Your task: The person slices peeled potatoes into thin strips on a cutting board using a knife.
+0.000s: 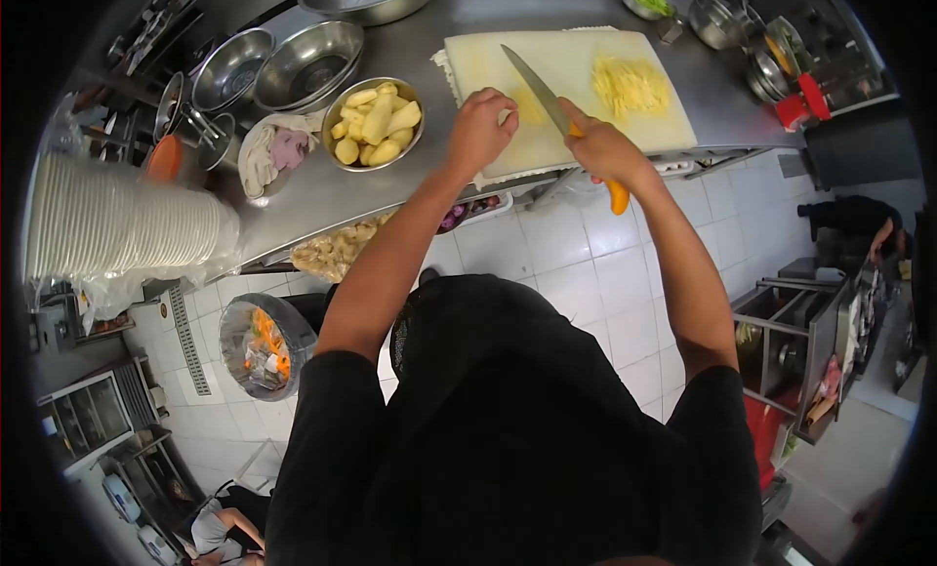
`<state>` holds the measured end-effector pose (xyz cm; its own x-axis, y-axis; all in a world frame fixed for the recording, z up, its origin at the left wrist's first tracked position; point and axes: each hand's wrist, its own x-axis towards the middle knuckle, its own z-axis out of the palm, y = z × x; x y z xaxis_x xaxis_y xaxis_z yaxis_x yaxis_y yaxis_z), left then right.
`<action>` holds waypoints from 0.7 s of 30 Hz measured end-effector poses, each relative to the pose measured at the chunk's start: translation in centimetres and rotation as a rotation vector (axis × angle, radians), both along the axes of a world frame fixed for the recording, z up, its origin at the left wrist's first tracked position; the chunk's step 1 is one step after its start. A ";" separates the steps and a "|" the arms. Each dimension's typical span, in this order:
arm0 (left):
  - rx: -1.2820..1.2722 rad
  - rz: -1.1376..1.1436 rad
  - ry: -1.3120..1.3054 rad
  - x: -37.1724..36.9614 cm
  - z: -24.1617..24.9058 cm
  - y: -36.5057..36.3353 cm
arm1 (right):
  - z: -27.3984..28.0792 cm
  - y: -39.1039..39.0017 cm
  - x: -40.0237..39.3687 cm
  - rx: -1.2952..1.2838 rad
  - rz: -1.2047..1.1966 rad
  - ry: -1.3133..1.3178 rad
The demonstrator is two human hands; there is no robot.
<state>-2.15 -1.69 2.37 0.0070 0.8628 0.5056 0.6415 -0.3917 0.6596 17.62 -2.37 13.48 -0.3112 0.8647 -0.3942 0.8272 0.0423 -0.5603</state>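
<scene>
My right hand (607, 152) is wrapped around the orange handle of a long kitchen knife (535, 84), whose blade points up and left over a white cutting board (490, 60). At the board's left side is my left hand (481, 132), its fingers curled in with the fingertips close together. Whatever they may hold is too small to make out. Thin pale-yellow slices (530, 105) lie on the board between my hands, partly behind the blade. A heap of pale-yellow shreds, which look like potato (630, 88), sits on the board's right half.
Left of the board stands a metal bowl of peeled potatoes (377, 123). Beyond it are a cloth (262, 154), steel bowls (310, 66) and stacked white containers (117, 220). A lined bin (265, 343) with scraps stands on the floor. Other people are at lower left (226, 527) and far right (864, 222).
</scene>
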 end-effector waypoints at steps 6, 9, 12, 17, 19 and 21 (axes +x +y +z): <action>-0.069 -0.040 0.015 1.3 -1.7 3.2 | 0.2 -0.6 -0.4 0.003 0.021 -0.071; -0.060 -0.063 -0.003 1.4 -2.7 3.7 | -2.2 -0.5 -0.3 0.220 0.049 -0.112; -0.038 -0.080 0.017 1.5 -3.0 3.9 | -2.0 -0.3 -0.3 0.136 0.028 -0.099; 0.002 -0.079 0.096 1.7 -3.1 3.7 | -2.1 -0.1 0.7 0.149 0.043 -0.081; 0.011 -0.085 0.148 1.5 -3.1 3.6 | -2.3 0.0 1.1 0.156 0.067 -0.073; 0.029 -0.090 0.182 1.3 -3.0 3.7 | -1.6 0.3 1.4 0.107 0.075 -0.097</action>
